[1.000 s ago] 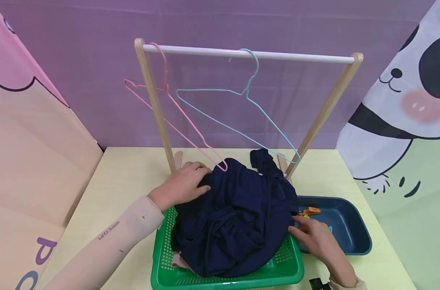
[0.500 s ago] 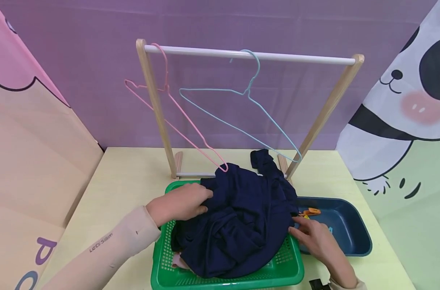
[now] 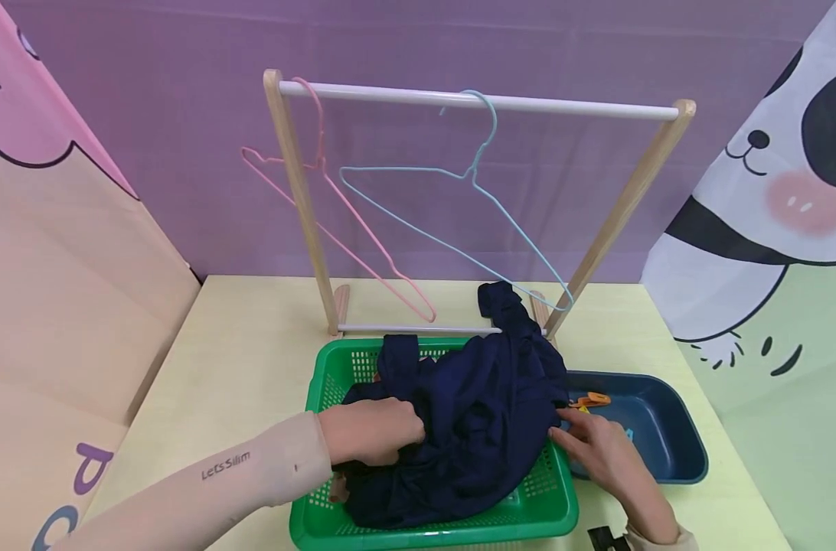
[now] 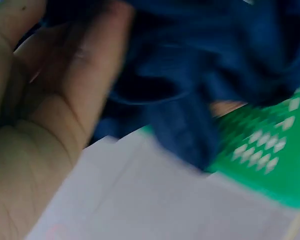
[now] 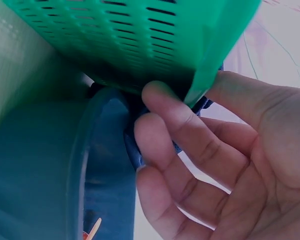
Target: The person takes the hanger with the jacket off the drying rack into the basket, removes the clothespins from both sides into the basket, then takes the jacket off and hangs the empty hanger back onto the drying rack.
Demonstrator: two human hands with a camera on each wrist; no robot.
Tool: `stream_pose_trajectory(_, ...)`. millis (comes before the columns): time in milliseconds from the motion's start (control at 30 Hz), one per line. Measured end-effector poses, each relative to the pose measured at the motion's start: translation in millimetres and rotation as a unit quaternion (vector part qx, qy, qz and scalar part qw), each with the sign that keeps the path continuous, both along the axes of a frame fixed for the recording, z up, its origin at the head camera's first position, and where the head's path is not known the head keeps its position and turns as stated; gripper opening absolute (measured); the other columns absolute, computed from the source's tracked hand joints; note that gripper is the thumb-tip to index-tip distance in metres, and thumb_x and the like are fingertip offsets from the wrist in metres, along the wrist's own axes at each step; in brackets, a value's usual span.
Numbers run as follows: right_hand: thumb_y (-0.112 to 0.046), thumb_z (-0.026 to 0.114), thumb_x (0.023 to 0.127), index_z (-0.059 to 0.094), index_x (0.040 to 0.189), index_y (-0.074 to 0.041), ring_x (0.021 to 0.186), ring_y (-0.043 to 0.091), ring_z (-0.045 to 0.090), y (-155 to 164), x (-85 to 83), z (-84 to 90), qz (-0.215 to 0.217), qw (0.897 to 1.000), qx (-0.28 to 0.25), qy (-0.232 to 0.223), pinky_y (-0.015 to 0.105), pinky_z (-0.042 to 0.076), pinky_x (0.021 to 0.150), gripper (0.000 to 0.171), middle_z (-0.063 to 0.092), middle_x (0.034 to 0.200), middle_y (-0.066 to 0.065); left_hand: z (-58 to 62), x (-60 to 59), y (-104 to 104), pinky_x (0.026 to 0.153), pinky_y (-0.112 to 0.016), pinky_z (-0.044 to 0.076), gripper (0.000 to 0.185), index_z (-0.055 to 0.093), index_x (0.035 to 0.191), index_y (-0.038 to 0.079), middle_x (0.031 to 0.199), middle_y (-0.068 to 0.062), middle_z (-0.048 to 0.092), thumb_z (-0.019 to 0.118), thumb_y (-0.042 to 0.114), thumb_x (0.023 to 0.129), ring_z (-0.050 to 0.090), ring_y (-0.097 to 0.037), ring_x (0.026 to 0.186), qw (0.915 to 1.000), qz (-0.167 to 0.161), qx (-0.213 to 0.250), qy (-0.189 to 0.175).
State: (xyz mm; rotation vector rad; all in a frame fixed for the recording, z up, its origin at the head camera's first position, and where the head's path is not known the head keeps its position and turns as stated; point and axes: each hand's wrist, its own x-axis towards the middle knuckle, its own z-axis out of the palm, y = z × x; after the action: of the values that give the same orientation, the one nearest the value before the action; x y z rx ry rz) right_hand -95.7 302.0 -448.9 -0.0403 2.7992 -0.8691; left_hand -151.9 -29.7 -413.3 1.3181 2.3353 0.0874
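Nearest me, low in the centre of the head view, I see my left hand [image 3: 373, 432] with its fingers curled into the near-left folds of the dark blue garment [image 3: 469, 425], bunching the cloth; the left wrist view is blurred but shows the same navy fabric against my palm [image 4: 45, 130]. The garment lies heaped in the green basket [image 3: 321, 528], filling most of it, with its bulk running from lower left up toward the upper right, where one loose end pokes over the far rim. So the cloth sits directly under and to the right of my left hand, which is the nearer one to it. My right hand [image 3: 600, 451] rests at the basket's right edge, fingers loosely bent and touching the rim and a bit of the garment's hem, as the right wrist view [image 5: 190, 165] shows; it grips nothing that I can make out. Just beyond it, on the right, lies the blue tray [image 3: 690, 459] with orange clips [image 3: 590, 399]. Farther up the frame stands the wooden rack [image 3: 473, 99], carrying a pink hanger [image 3: 335, 222] on the left and a light blue hanger [image 3: 473, 176] at centre.
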Motion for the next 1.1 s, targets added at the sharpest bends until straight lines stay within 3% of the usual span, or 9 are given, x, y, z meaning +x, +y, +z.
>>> stream_pose_trajectory(167,-0.028,0.067,0.097,0.06,0.13,0.01,0.065,0.011,0.064,-2.6,-0.6,-1.2,-0.001,1.0,-0.005,-0.003,0.038,0.055,0.067,0.05,0.073,0.09,0.007,-22.5,-17.4,6.3,0.055,-0.024,0.042,0.027,0.062,0.072,0.021,0.068,0.007,0.051,0.079,0.003,0.084,0.049,-0.009,0.06,0.9966,0.051,-0.045,-0.047)
stream_pose_trajectory(333,-0.028,0.067,0.098,0.059,0.13,0.01,0.065,0.011,0.064,-2.7,-0.5,-1.0,0.003,1.0,-0.007,-0.002,0.038,0.055,0.067,0.051,0.073,0.089,0.006,-27.5,-19.7,9.0,0.059,-0.026,0.047,0.022,0.065,0.077,0.022,0.074,0.006,0.055,0.08,0.007,0.083,0.054,-0.01,0.065,0.9943,0.069,-0.065,-0.049)
stream_pose_trajectory(400,-0.028,0.067,0.098,0.06,0.129,0.01,0.064,0.01,0.063,-2.2,-0.2,-0.9,0.004,1.0,-0.004,0.001,0.037,0.055,0.066,0.05,0.073,0.087,0.004,-23.0,-18.5,6.8,0.058,-0.025,0.047,0.02,0.066,0.076,0.021,0.072,0.008,0.057,0.082,0.012,0.083,0.054,-0.009,0.064,0.9944,0.065,-0.065,-0.053)
stream_pose_trajectory(500,-0.027,0.067,0.098,0.06,0.129,0.01,0.064,0.009,0.063,-1.7,-0.2,-0.7,0.004,1.0,-0.002,0.0,0.037,0.054,0.066,0.049,0.072,0.085,0.002,-8.3,-21.8,-1.1,0.063,-0.025,0.049,0.014,0.07,0.081,0.021,0.075,0.011,0.061,0.084,0.022,0.082,0.057,-0.006,0.067,0.9922,0.065,-0.05,-0.093)
stream_pose_trajectory(667,-0.027,0.067,0.098,0.06,0.129,0.009,0.064,0.009,0.063,-1.8,-0.2,-0.9,-0.004,1.0,-0.001,-0.001,0.036,0.054,0.065,0.049,0.072,0.083,0.0,14.1,-48.5,-24.8,0.074,-0.026,0.053,0.026,0.075,0.097,0.019,0.088,0.013,0.067,0.087,0.032,0.078,0.061,-0.003,0.079,0.9834,0.093,0.022,-0.154)
stream_pose_trajectory(767,-0.027,0.067,0.097,0.061,0.129,0.008,0.064,0.009,0.063,-1.8,0.3,-1.2,-0.006,1.0,-0.002,0.001,0.037,0.054,0.066,0.048,0.072,0.083,0.001,15.7,-67.4,-36.3,0.076,-0.028,0.054,0.024,0.075,0.101,0.013,0.09,0.008,0.068,0.084,0.026,0.083,0.063,-0.006,0.082,0.9834,0.115,0.087,-0.11)
stream_pose_trajectory(933,-0.027,0.067,0.097,0.061,0.129,0.008,0.063,0.008,0.063,-1.4,1.0,-0.7,-0.008,1.0,0.002,0.001,0.038,0.054,0.067,0.047,0.072,0.083,0.001,8.4,-87.3,-39.5,0.087,-0.037,0.053,0.032,0.072,0.117,0.004,0.106,-0.007,0.069,0.077,0.021,0.09,0.065,-0.021,0.096,0.9755,0.165,0.14,0.04)
stream_pose_trajectory(1033,-0.027,0.067,0.097,0.062,0.129,0.007,0.063,0.008,0.062,-1.2,0.9,-0.7,-0.008,1.0,0.005,0.0,0.037,0.054,0.066,0.047,0.071,0.082,-0.001,2.1,-94.7,-37.5,0.093,-0.041,0.051,0.042,0.068,0.126,0.004,0.116,-0.011,0.068,0.077,0.023,0.09,0.063,-0.026,0.106,0.9747,0.175,0.127,0.057)
stream_pose_trajectory(1100,-0.028,0.067,0.097,0.062,0.129,0.007,0.063,0.008,0.062,-1.0,0.6,-0.8,-0.009,1.0,0.008,0.0,0.037,0.054,0.067,0.047,0.071,0.082,-0.001,-1.5,-99.0,-35.7,0.094,-0.041,0.051,0.039,0.069,0.126,0.004,0.117,-0.01,0.069,0.076,0.02,0.091,0.064,-0.026,0.108,0.9755,0.167,0.13,0.059)
